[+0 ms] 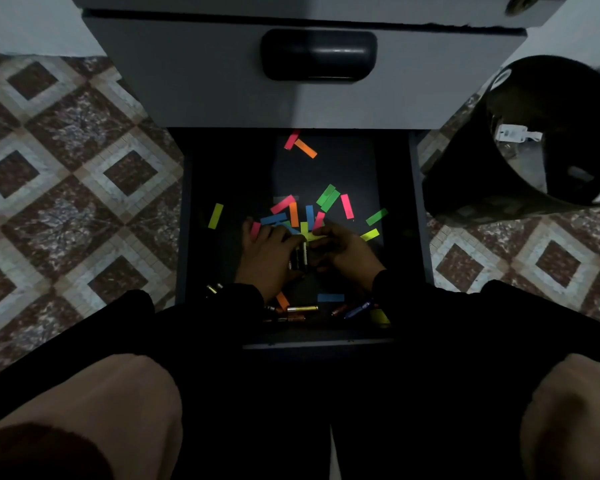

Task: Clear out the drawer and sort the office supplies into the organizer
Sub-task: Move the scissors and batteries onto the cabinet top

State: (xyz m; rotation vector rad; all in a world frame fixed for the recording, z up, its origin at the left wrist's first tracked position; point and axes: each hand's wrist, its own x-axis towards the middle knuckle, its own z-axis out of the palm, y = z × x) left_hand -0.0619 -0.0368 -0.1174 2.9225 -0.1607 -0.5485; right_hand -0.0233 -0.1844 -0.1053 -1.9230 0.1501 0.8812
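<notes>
Both in the open dark drawer (187, 216) near its middle, left hand (269, 251) and right hand (343, 249) curled together around a small bundle of dark cylindrical batteries (300, 256), amid scattered bright paper sticky flags (293, 213), loose batteries (302, 309) by the front edge
</notes>
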